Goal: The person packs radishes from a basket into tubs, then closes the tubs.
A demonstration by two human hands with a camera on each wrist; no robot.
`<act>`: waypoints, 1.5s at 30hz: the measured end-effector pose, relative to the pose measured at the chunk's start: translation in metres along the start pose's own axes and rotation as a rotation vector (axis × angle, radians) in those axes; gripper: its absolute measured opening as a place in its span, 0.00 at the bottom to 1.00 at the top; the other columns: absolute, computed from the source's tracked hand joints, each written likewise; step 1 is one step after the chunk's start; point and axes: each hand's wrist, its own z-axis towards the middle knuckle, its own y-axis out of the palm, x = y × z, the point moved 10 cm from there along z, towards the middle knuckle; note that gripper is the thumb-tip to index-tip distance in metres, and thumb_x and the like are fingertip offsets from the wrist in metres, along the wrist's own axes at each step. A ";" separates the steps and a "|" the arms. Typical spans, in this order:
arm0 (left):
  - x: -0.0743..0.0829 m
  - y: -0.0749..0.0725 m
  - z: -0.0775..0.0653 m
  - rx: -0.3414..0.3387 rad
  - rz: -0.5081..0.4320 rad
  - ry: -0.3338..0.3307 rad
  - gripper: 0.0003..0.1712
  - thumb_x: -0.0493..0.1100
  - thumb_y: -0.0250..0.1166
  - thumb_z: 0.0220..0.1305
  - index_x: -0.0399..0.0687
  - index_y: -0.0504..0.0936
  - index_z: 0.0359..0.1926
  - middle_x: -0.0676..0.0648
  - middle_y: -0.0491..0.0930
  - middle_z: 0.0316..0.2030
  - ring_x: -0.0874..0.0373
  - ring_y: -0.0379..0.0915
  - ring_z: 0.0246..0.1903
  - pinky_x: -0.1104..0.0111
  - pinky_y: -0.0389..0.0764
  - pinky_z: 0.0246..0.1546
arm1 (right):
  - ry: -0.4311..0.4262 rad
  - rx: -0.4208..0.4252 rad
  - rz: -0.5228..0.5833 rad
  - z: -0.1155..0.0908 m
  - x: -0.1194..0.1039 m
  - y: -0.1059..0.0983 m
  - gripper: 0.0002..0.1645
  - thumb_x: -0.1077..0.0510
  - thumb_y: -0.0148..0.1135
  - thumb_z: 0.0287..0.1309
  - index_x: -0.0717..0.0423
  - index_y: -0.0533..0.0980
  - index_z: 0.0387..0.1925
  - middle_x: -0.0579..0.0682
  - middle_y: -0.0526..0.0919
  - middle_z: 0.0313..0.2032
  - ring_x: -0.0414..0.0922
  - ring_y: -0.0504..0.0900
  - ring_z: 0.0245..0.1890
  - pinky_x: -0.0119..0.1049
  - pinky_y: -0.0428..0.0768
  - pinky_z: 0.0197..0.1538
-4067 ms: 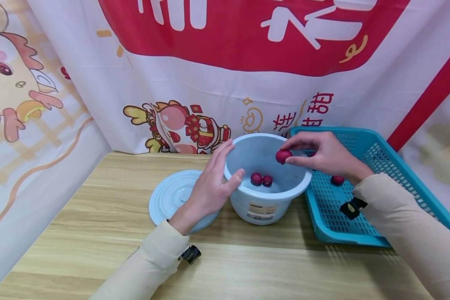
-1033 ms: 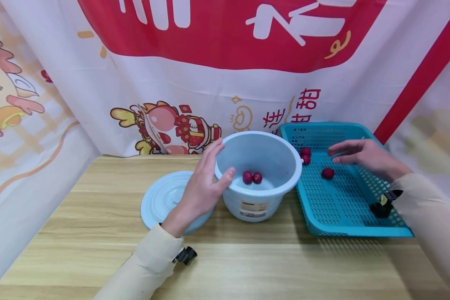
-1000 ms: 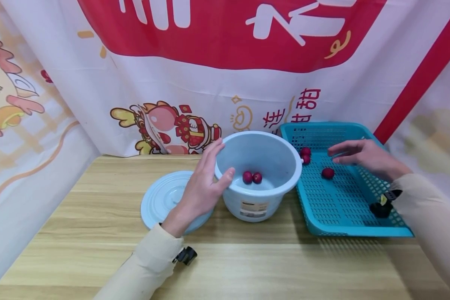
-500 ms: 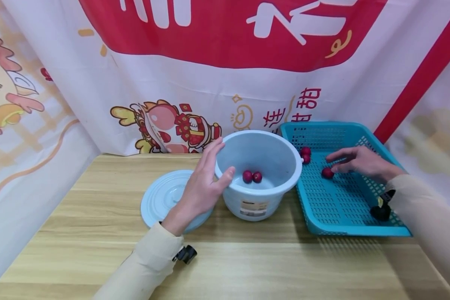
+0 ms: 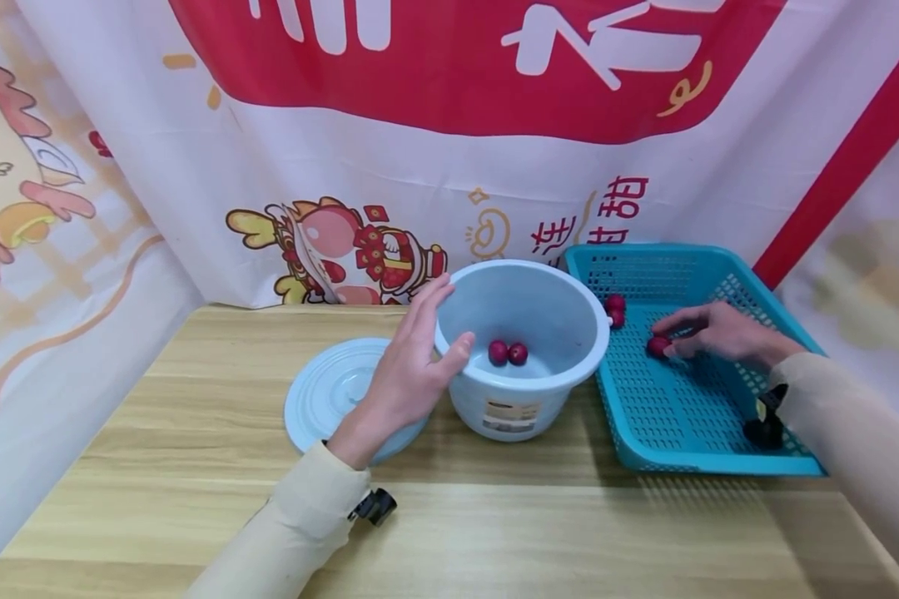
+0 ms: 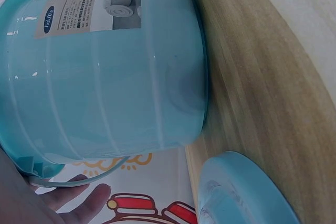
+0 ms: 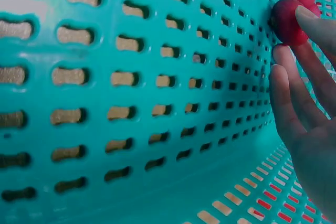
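My right hand (image 5: 719, 334) reaches into the teal perforated basket (image 5: 719, 462) and pinches a small, round, dark-red fruit (image 5: 658, 347) by thumb and fingertips. In the right wrist view, the thumb presses one side of this fruit (image 7: 287, 22), low over the basket's slotted floor. My left hand (image 5: 412, 370) rests at the left rim of a light-blue bucket (image 5: 468, 408), fingers fairly straight and thumb spread. Two similar fruits (image 5: 498, 353) lie on the bucket's bottom. A couple more red fruits (image 5: 614, 308) sit by the basket's left wall. The left wrist view shows the bucket's handle (image 6: 86, 180) beside my fingers.
The light-blue lid (image 5: 318, 395) lies flat on the wooden table (image 5: 195, 466), left of the bucket and partly under my left forearm. A printed cloth (image 5: 419, 166) hangs behind the table. The basket stands close to the bucket's right side.
Earlier my right hand held a fruit over the bucket, then hovered open over the basket. Since then it has lowered and taken hold of the lone fruit there. My left hand stays at the rim.
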 end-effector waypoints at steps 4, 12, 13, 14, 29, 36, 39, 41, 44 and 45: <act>0.002 0.001 0.000 -0.002 -0.001 0.001 0.47 0.66 0.51 0.72 0.54 0.55 0.84 0.59 0.46 0.86 0.52 0.49 0.84 0.38 0.66 0.76 | -0.006 0.005 -0.026 -0.001 0.000 0.001 0.32 0.51 0.68 0.70 0.56 0.76 0.72 0.68 0.76 0.68 0.59 0.73 0.61 0.39 0.82 0.52; 0.003 0.000 0.000 0.003 0.000 0.004 0.46 0.66 0.52 0.72 0.54 0.55 0.84 0.57 0.48 0.85 0.51 0.50 0.84 0.37 0.67 0.76 | -0.028 0.023 -0.070 0.000 -0.005 0.002 0.31 0.48 0.69 0.70 0.56 0.78 0.69 0.67 0.80 0.66 0.56 0.78 0.57 0.38 0.83 0.50; 0.002 0.000 0.000 0.002 0.000 0.001 0.46 0.66 0.52 0.72 0.55 0.55 0.84 0.58 0.47 0.85 0.51 0.50 0.84 0.37 0.67 0.76 | -0.030 0.026 -0.072 0.001 -0.006 0.002 0.31 0.48 0.69 0.70 0.55 0.78 0.69 0.66 0.80 0.66 0.56 0.78 0.57 0.38 0.83 0.50; 0.002 0.000 0.000 0.002 -0.001 0.000 0.46 0.66 0.52 0.72 0.55 0.55 0.84 0.58 0.47 0.85 0.51 0.50 0.84 0.37 0.67 0.76 | -0.033 0.030 -0.073 0.001 -0.007 0.001 0.31 0.47 0.69 0.70 0.55 0.78 0.69 0.66 0.80 0.66 0.56 0.78 0.57 0.39 0.83 0.50; 0.002 0.000 -0.001 0.006 -0.003 0.003 0.47 0.66 0.52 0.71 0.54 0.55 0.84 0.56 0.47 0.86 0.50 0.51 0.84 0.37 0.68 0.75 | -0.082 0.165 -0.016 -0.010 -0.025 -0.018 0.38 0.38 0.67 0.69 0.52 0.75 0.72 0.64 0.83 0.65 0.59 0.85 0.59 0.52 0.88 0.54; 0.001 0.000 -0.002 0.010 0.001 -0.003 0.46 0.66 0.51 0.71 0.55 0.55 0.84 0.57 0.47 0.86 0.50 0.52 0.83 0.38 0.68 0.75 | -0.121 0.269 0.044 -0.019 -0.036 -0.030 0.43 0.33 0.67 0.66 0.47 0.72 0.75 0.59 0.77 0.70 0.55 0.83 0.59 0.44 0.90 0.53; 0.001 0.001 -0.002 0.006 0.000 -0.009 0.46 0.66 0.51 0.72 0.55 0.55 0.84 0.59 0.47 0.85 0.51 0.51 0.83 0.38 0.68 0.75 | -0.143 0.308 0.063 -0.023 -0.040 -0.034 0.42 0.33 0.67 0.66 0.45 0.73 0.75 0.49 0.78 0.67 0.45 0.85 0.52 0.36 0.89 0.49; 0.000 0.001 -0.002 0.004 0.000 -0.012 0.46 0.66 0.51 0.72 0.55 0.55 0.84 0.60 0.46 0.85 0.52 0.51 0.84 0.38 0.68 0.75 | -0.160 0.329 0.074 -0.027 -0.044 -0.036 0.41 0.33 0.67 0.65 0.45 0.73 0.74 0.39 0.79 0.62 0.40 0.86 0.49 0.33 0.89 0.48; 0.001 0.000 -0.002 0.005 0.000 -0.007 0.46 0.66 0.51 0.72 0.55 0.55 0.84 0.59 0.46 0.86 0.52 0.51 0.84 0.38 0.68 0.75 | -0.184 0.359 0.098 -0.034 -0.052 -0.038 0.40 0.34 0.67 0.66 0.45 0.74 0.74 0.28 0.79 0.56 0.35 0.86 0.46 0.30 0.88 0.47; 0.001 0.000 -0.002 0.006 0.000 -0.006 0.46 0.66 0.51 0.72 0.55 0.55 0.84 0.58 0.47 0.86 0.51 0.51 0.84 0.38 0.67 0.75 | -0.191 0.368 0.106 -0.036 -0.055 -0.039 0.40 0.34 0.67 0.66 0.46 0.74 0.73 0.26 0.79 0.55 0.34 0.86 0.46 0.30 0.88 0.47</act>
